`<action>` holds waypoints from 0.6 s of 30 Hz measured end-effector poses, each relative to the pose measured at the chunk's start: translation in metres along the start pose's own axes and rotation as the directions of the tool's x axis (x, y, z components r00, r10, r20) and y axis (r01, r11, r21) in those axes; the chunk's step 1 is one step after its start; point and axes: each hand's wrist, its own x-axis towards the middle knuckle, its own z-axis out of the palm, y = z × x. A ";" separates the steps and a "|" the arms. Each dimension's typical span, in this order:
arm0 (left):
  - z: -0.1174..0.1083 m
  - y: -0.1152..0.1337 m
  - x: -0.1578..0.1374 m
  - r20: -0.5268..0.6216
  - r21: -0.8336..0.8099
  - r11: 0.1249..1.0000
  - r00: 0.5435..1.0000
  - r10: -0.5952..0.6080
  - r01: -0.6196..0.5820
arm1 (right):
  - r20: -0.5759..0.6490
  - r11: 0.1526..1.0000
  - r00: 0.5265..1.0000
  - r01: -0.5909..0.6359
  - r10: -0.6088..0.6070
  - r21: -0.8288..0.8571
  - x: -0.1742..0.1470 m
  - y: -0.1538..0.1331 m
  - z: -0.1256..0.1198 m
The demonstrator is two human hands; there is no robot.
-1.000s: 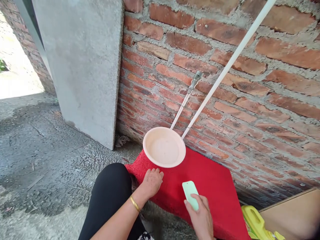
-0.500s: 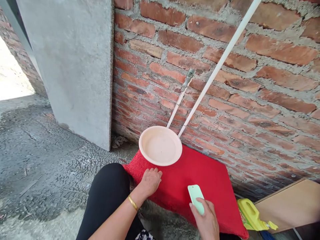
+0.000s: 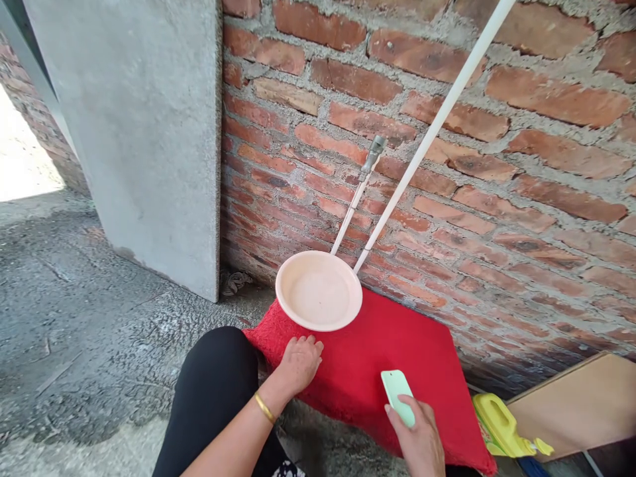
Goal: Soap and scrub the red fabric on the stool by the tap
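right hand (image 3: 420, 434): fingers bent & closed on pale green oblong (image 3: 396, 387); thumb on near-l. edge, fingertips over top face, i.e. pinched btwn the two.
pale green oblong: 1 pc, flat, rounded corners, small hole nr far end; over r. half of red cloth (image 3: 407, 331), well apart fr. basin (image 3: 318, 291). whether it touches cloth: can't tell.
left hand (image 3: 301, 364): palm down, fingers slightly bent, small gaps btwn tips; at near edge of cloth, just short of basin rim. contact w/ cloth: unclear. gold bracelet (image 3: 265, 407) on wrist.
basin: 1, pale pink, round, upright on far-l. end of cloth.
pipes: tall white pipe (image 3: 447, 103) & short pipe (image 3: 350, 215) w/ grey fitting (image 3: 373, 156), both nr brick wall (image 3: 497, 265), just behind basin.
slab (image 3: 139, 132): grey, upright, l. of pipes, on damp floor (image 3: 124, 318).
jug (image 3: 499, 424): yellow, w/ handle, beyond r. end of cloth; tan board (image 3: 576, 404) behind it.
in the way: l. knee (image 3: 223, 371), black trouser, beside l. forearm; basin in front of lower pipe ends.
hidden / cut off: underside of oblong & part under r. fingers; support beneath cloth; top of tall pipe (out of frame); jug label too small to read.
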 end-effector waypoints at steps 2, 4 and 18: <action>0.000 0.000 0.000 0.000 -0.006 1.000 1.000 -0.004 0.004 | 0.009 0.999 1.000 0.026 -0.026 0.023 0.005 -0.013 0.002; 0.000 0.000 0.000 -0.001 -0.007 1.000 1.000 -0.009 0.009 | 0.038 0.990 0.992 0.121 -0.124 0.066 0.007 -0.042 0.015; 0.006 -0.002 0.001 -0.032 -0.017 1.000 0.999 -0.004 0.003 | 0.038 0.984 0.990 0.136 -0.133 -0.111 0.043 -0.056 0.028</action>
